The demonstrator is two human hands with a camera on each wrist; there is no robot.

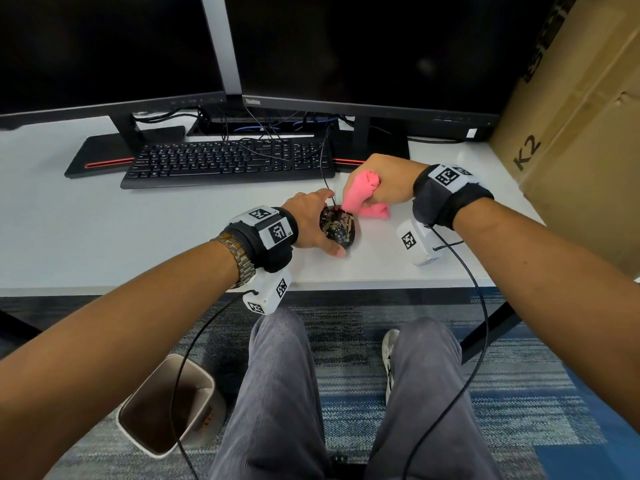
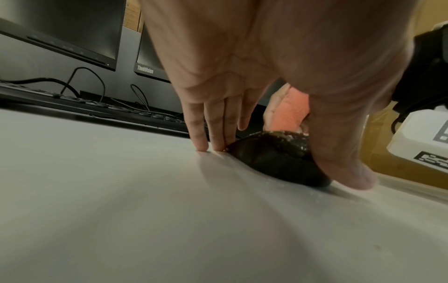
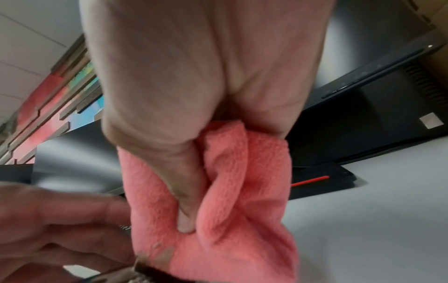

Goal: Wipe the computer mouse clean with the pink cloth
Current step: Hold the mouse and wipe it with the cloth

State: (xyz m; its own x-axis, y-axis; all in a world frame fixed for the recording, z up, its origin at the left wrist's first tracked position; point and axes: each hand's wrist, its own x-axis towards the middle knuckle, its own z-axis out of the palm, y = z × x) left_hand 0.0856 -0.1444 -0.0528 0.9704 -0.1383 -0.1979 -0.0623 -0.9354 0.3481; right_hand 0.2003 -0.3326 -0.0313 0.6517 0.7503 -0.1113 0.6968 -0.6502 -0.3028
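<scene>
- Two dark monitors point(image 1: 110, 53) and a black keyboard point(image 1: 225, 161) are sitting at the back of the white surface point(image 1: 104, 223) where I am working, with a cardboard box point(image 1: 581, 133) standing to my right.
- Near the front edge, the mouse point(image 1: 338, 227) is lying on the surface, its black top smeared with brownish and whitish grime, so the cleaning is looking barely begun.
- I am bracing the mouse with my left hand point(image 1: 311, 226): the thumb point(image 2: 344, 153) is pressing its near side and the fingertips point(image 2: 201, 141) are planted against its far side, touching the surface, so it should not slide under the wiping.
- My right hand point(image 1: 384, 183) is gripping the pink cloth point(image 1: 362, 192) in a bunch, fingers curled round it, thumb point(image 3: 186, 206) pressing into the folds.
- One corner of the cloth is poking down onto the front of the mouse, by its cable point(image 1: 323, 157); I judge this gives a firm point for rubbing.
- That corner is already carrying brown marks, seen from the right wrist.
- A loose end of the cloth is resting on the surface just beside the mouse.
</scene>
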